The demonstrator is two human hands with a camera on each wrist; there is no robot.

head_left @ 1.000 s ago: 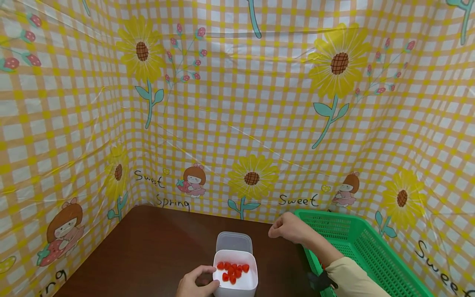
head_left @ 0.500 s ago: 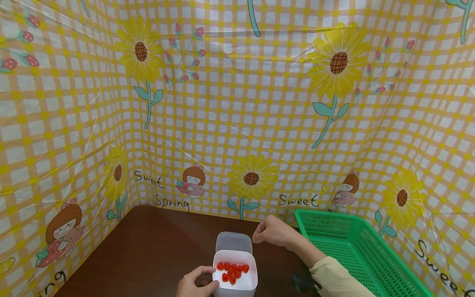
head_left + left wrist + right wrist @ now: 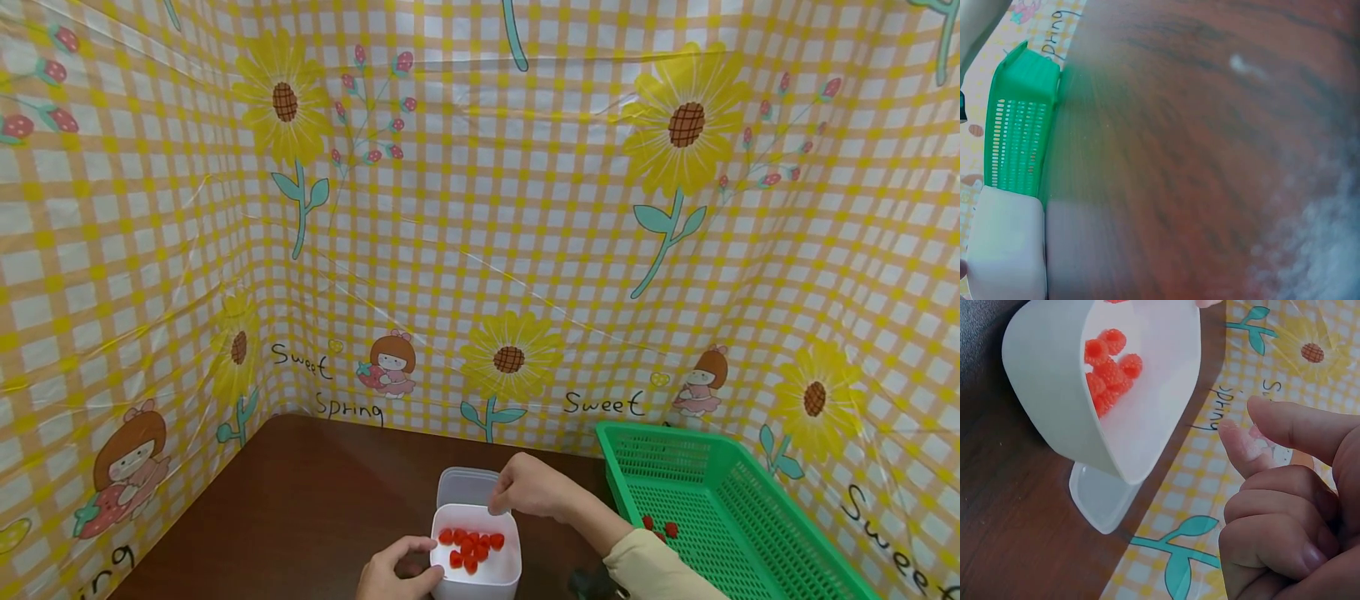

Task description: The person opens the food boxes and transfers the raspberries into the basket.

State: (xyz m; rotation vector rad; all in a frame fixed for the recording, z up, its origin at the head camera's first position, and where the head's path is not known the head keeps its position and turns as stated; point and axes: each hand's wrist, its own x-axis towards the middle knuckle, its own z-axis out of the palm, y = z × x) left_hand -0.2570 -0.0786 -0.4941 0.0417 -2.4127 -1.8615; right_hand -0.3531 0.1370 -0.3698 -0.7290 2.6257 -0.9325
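Note:
A white plastic food container (image 3: pixel 480 588) stands uncovered near the table's front, with several red raspberries (image 3: pixel 467 546) on its bottom. My left hand (image 3: pixel 397 571) grips its left side, thumb and fingers curved at the rim. Over the container's back right corner hovers my right hand (image 3: pixel 536 490). In the right wrist view, that right hand (image 3: pixel 1291 506) has three fingers curled and thumb and index tips close together, and I see nothing between them. Behind the container, a translucent lid (image 3: pixel 1100 497) lies on the table. The left wrist view shows the container (image 3: pixel 1007 244) but hardly any hand.
A green perforated basket (image 3: pixel 675 454) stands on the right, with a few raspberries (image 3: pixel 671 529) near its left side, partly behind the right forearm. Checked cloth (image 3: pixel 450 250) with sunflowers walls the dark wooden table (image 3: pixel 315 500). A dark object (image 3: pixel 588 583) hangs below the right sleeve.
My right hand has moved left and down, from beside the basket to over the container's back corner. Raspberries in the basket came into view. The left hand stayed on the container.

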